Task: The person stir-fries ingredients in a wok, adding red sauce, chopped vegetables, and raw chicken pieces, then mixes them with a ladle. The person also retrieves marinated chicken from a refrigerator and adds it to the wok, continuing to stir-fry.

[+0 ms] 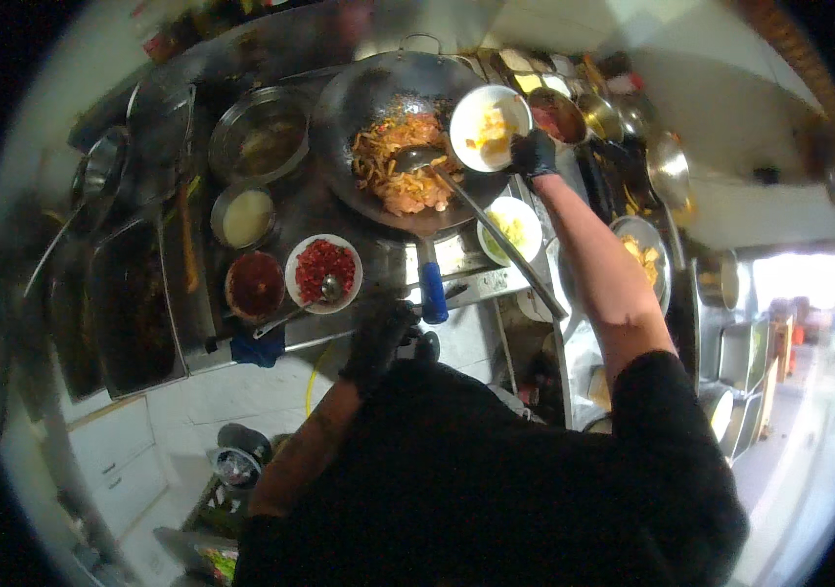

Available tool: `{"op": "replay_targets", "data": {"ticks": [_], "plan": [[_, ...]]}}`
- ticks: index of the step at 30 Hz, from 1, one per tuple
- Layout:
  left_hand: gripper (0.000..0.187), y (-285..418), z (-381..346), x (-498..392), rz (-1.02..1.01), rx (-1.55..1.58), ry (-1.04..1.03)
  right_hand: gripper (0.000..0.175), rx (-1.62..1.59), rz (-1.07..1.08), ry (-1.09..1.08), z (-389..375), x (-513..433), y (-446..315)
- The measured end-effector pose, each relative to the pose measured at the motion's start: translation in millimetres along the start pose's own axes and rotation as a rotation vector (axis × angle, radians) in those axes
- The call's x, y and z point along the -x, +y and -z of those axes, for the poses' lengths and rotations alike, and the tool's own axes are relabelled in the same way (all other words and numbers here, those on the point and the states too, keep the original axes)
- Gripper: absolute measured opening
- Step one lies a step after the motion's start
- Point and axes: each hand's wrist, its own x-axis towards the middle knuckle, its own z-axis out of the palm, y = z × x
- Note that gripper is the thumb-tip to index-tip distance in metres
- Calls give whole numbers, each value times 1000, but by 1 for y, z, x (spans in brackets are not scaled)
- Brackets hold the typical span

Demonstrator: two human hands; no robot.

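In the head view my right hand [535, 152], in a black glove, grips the rim of a white bowl [467, 132] with yellowish pieces inside. It holds the bowl tilted at the right side of a large wok [344, 95]. Browned strips and pale meat-like pieces [417, 192] fill the middle of the wok. A ladle [487, 216] rests with its bowl in this food, its long handle slanting out under my right forearm. My left hand [380, 330], gloved in black, is low at the stove's front edge, left of the wok's blue handle grip [433, 292]. Its fingers are too dark to make out.
A white bowl of chopped red peppers [314, 260] with a spoon stands beside a bowl of dark red sauce [254, 285]. Behind them are a pale liquid [245, 218] and a metal pot [219, 143]. A bowl of green pieces [511, 227] sits right of the wok.
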Motion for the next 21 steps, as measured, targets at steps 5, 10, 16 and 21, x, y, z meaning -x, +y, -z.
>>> {"op": "replay_targets", "data": {"ticks": [5,10,16,21], "plan": [[27,12,-4,11,-3,-53,-16,33,99,74,53,2,33,5],[27,38,-1,-5,-795,-819,100,24,-202,63,198,19,59,-8],[30,131,-36,-108,-1259,-1077,118,28,-126,96,197,40,75,-35],[27,177,-70,-183,-1352,-1137,96,25,-222,242,299,53,88,-56]]}}
